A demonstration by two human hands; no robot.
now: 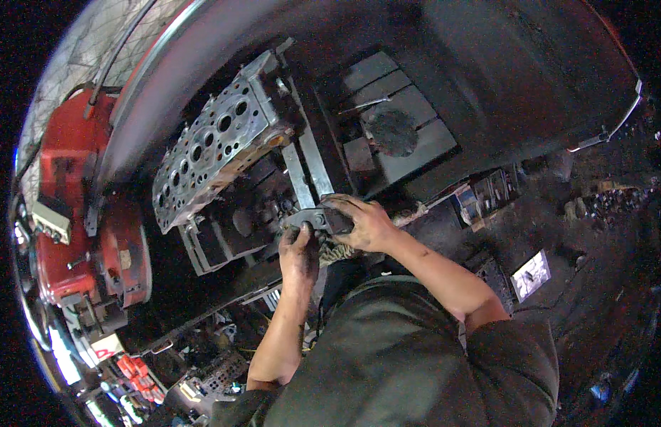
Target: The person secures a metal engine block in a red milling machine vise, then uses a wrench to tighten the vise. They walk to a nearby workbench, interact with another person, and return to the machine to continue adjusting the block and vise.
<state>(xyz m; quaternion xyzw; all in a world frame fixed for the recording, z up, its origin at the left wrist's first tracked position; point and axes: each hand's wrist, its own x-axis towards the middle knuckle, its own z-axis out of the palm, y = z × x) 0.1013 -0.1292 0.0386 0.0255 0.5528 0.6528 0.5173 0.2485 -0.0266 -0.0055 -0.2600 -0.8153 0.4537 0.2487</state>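
Observation:
Both my hands are at the near end of a slotted metal rail [307,167]. My left hand [299,249] is closed, its thumb pressed on a flat grey metal clamp piece [307,218] that lies across the rail's end. From the right, my right hand [368,223] grips the other end of this piece, its fingers reaching over the rail's tip. Dark smudges cover the fingers of both hands. Beyond them, a metal cylinder head [216,136] with a row of round holes rests tilted on the rails. The undersides of my fingers are hidden.
A red machine [74,156] stands at the left. A slotted grey machine table [416,167] lies at the far right of the rail, with a thin metal rod [364,107] and a dark round lump [392,133] on it. Another cylinder head [220,373] sits low at the left.

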